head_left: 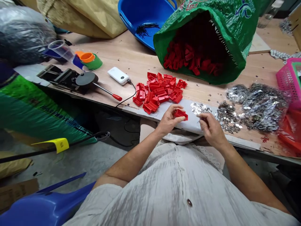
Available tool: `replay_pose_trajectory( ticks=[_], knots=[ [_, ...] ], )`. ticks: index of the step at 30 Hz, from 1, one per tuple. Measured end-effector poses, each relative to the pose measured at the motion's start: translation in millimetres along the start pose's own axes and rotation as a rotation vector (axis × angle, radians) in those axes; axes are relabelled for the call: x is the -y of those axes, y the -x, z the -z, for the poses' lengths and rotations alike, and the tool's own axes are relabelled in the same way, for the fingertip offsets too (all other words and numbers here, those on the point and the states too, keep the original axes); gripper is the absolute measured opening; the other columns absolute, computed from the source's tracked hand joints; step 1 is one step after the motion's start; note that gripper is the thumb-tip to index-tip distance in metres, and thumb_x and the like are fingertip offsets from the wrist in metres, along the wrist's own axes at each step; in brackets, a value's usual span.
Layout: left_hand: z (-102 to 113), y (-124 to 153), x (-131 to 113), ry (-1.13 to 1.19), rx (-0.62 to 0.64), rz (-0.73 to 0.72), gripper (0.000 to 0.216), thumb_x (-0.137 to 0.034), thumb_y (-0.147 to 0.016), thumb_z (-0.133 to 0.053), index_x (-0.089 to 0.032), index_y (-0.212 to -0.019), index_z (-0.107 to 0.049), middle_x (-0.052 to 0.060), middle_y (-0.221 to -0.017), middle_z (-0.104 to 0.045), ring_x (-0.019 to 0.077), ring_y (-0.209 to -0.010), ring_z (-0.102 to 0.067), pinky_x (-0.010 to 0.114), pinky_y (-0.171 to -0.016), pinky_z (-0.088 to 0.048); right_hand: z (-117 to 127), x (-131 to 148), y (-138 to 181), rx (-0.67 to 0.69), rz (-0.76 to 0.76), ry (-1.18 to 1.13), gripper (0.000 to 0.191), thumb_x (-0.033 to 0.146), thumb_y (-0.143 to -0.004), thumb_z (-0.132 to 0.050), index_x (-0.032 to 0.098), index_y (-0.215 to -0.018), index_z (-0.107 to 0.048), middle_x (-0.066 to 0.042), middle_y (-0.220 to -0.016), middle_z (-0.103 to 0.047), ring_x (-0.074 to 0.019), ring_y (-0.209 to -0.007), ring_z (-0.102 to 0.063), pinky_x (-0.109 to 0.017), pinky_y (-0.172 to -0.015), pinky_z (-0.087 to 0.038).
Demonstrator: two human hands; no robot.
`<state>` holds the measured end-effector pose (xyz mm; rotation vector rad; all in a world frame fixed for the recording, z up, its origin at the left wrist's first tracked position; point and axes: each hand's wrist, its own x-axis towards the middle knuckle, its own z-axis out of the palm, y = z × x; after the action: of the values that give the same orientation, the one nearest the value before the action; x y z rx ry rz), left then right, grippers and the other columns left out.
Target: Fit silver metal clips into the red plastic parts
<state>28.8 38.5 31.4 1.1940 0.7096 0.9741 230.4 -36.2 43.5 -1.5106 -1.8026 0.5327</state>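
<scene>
The hollow red plastic part [180, 115], probably light, stiff and slightly slippery, is grasped by the left hand [167, 120] over the near edge of the pale wooden table [138, 64]; its outer walls are best gripped; the right hand [212, 130] is curled (whether anything is pinched cannot be told).

Two hands [167, 121] [213, 130], one held part [180, 114]
One basin [138, 11] at twelve o'clock, one power bank [118, 75] at eleven, one clear cup [60, 49] at ten, one basket [285, 75] at three
</scene>
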Motion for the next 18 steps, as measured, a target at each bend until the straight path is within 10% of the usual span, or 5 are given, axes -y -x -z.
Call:
replay_pose_trajectory(
  ticks=[8,18],
  knots=[
    [-29.7,18.1,-32.4,0.628,0.045,0.351,0.031,-0.029,-0.079,-0.077,-0.017,-0.08,-0.05,0.004,-0.089,-0.074,0.0205,-0.098,-0.073,0.035,-0.099,-0.049,13.8,23.4,0.3,0.122,-0.081,-0.236,0.054,0.037,-0.092,-0.062,0.029,-0.142,-0.044,0.004,-0.077,-0.055,-0.0123,-0.061,-0.047,-0.027,-0.058,-0.039],
    [-42.7,27.2,-35.4,0.713,-0.069,0.37,0.03,-0.024,-0.076,-0.08,-0.015,-0.075,-0.052,0.002,-0.08,-0.069,0.0133,-0.079,-0.069,0.024,-0.078,-0.052,16.5,42.4,-6.6,0.073,0.0,-0.296,0.032,0.033,-0.087,-0.069,0.026,-0.117,-0.061,0.001,-0.087,-0.062,-0.0119,-0.067,-0.052,-0.027,-0.063,-0.044]
  ],
)
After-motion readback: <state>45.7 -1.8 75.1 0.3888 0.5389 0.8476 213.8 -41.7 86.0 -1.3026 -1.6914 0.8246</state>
